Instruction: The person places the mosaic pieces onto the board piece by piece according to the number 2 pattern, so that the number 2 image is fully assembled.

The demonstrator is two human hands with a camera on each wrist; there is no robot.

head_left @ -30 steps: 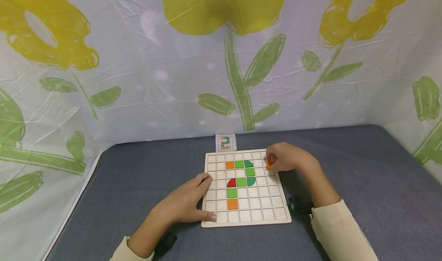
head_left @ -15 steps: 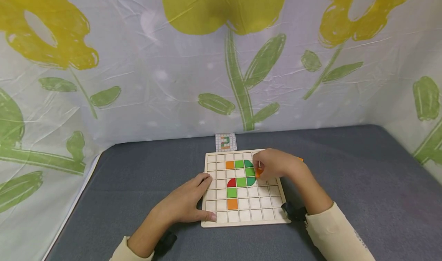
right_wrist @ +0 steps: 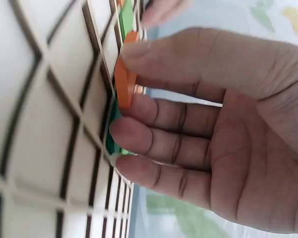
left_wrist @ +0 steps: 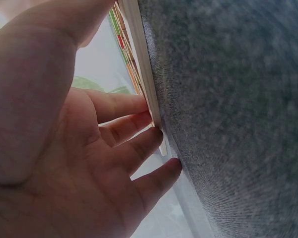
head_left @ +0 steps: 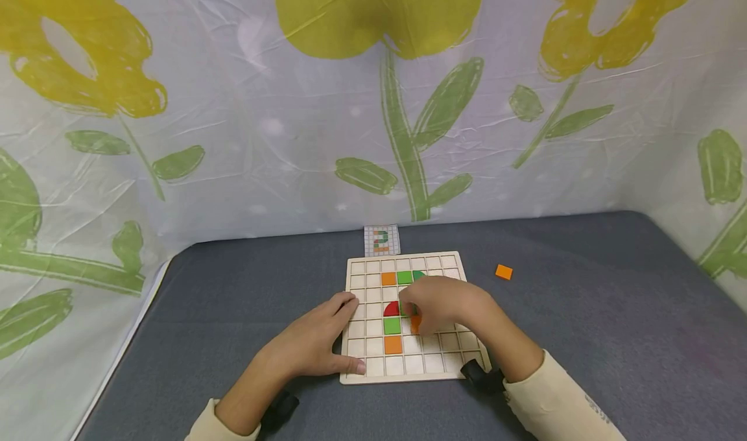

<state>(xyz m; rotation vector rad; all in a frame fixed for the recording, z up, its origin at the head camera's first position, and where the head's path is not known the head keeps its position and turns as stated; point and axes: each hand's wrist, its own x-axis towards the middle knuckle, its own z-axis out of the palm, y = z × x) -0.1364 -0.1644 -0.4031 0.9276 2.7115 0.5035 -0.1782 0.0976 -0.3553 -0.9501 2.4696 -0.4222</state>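
Observation:
A square wooden grid board [head_left: 413,364] lies on the table in the head view, with orange, green and red tiles in its cells. My left hand [head_left: 315,337] rests at the board's left edge. Its thumb lies on the lower left corner, and the fingertips touch the side in the left wrist view. Over the middle of the board, my right hand [head_left: 446,303] pinches an orange square tile [right_wrist: 123,82] between thumb and index finger, tilted close to the grid. That hand covers part of the green tiles; a red quarter-circle tile [head_left: 391,309] shows just left of its fingertips.
Behind the board lies a small card [head_left: 382,240] printed with a coloured grid pattern. Another orange tile [head_left: 504,272] lies on the dark grey tablecloth [head_left: 583,285] right of the board. A flower-printed curtain [head_left: 245,117] hangs behind the table.
My right hand has moved left and nearer across the board, carrying the orange tile from the right edge to the middle. The loose orange tile on the table is now uncovered. My left hand stays put.

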